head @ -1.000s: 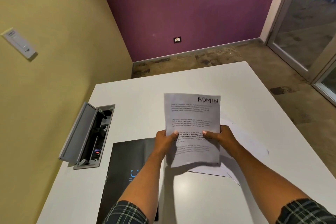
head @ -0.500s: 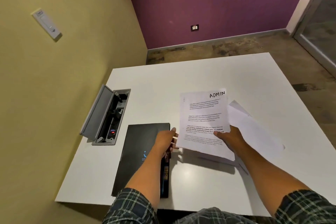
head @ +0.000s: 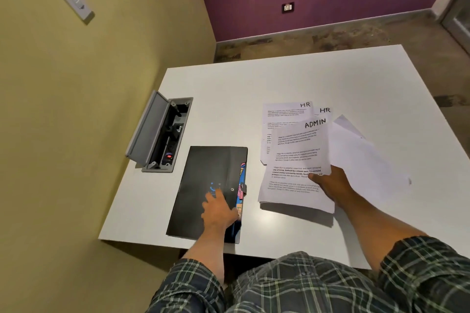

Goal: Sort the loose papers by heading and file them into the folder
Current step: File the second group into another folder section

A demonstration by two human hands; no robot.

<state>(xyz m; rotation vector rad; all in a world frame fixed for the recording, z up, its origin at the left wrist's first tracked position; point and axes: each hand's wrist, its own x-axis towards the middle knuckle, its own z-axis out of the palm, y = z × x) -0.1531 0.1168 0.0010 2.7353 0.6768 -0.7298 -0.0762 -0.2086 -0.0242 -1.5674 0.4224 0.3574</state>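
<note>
A black folder (head: 201,175) lies closed on the white table (head: 318,79), near its front left, with coloured tabs showing along its right edge. My left hand (head: 218,208) rests on the folder's lower right part, thumb at that edge. My right hand (head: 330,183) holds a thin stack of printed sheets, the top one headed ADMIN (head: 297,168), just above the table. Behind that stack lie two sheets headed HR (head: 284,114). More white sheets (head: 366,157) lie under and to the right of my right hand.
An open grey cable box (head: 162,134) with sockets is set into the table left of the folder. A yellow wall runs close along the left side. Bare table stretches behind the papers to the far edge.
My left hand has let go of the ADMIN stack and moved left onto the folder. My right hand alone now holds the stack, lower over the table. The HR sheets have come into view.
</note>
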